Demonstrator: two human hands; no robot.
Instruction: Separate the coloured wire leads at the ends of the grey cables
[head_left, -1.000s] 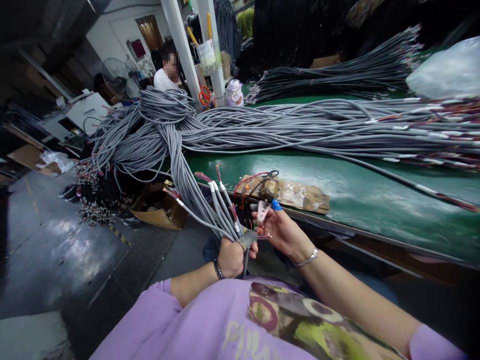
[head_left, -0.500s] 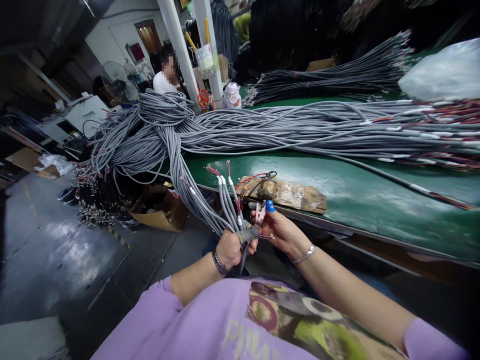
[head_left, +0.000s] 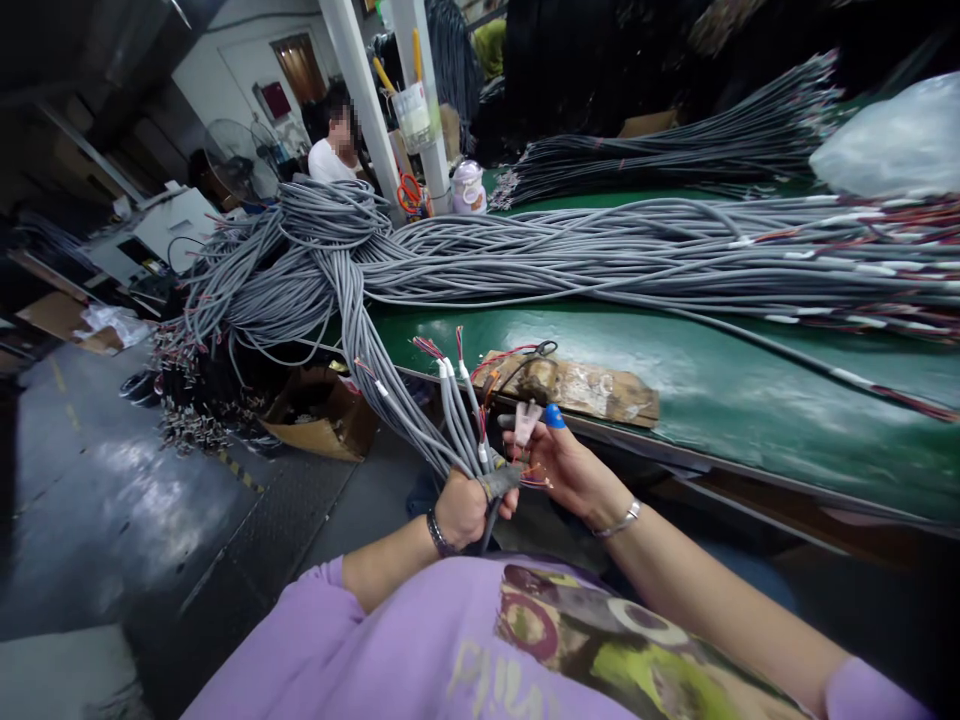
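Observation:
My left hand (head_left: pixel 463 508) is closed in a fist round a bunch of grey cables (head_left: pixel 450 425), whose stripped ends with red and coloured wires fan upward. My right hand (head_left: pixel 564 462), with a blue cap on one fingertip, is closed on a small pale tool (head_left: pixel 525 422) held right beside the cable ends; thin coloured wires lie across its fingers. The cables run up and left into a large grey cable heap (head_left: pixel 315 250) on the green table (head_left: pixel 675 370).
A worn wooden block (head_left: pixel 577 385) with red wire sits at the table's near edge. More cable bundles (head_left: pixel 675 150) and a clear plastic bag (head_left: pixel 892 140) lie at the back. A cardboard box (head_left: pixel 315 415) stands on the floor at left. A seated person (head_left: pixel 334 150) is behind the white posts.
Both hands shifted slightly, lifting a little half a second ago and settling back lower. The cable ends in my left fist have gathered more upright. The grips are unchanged.

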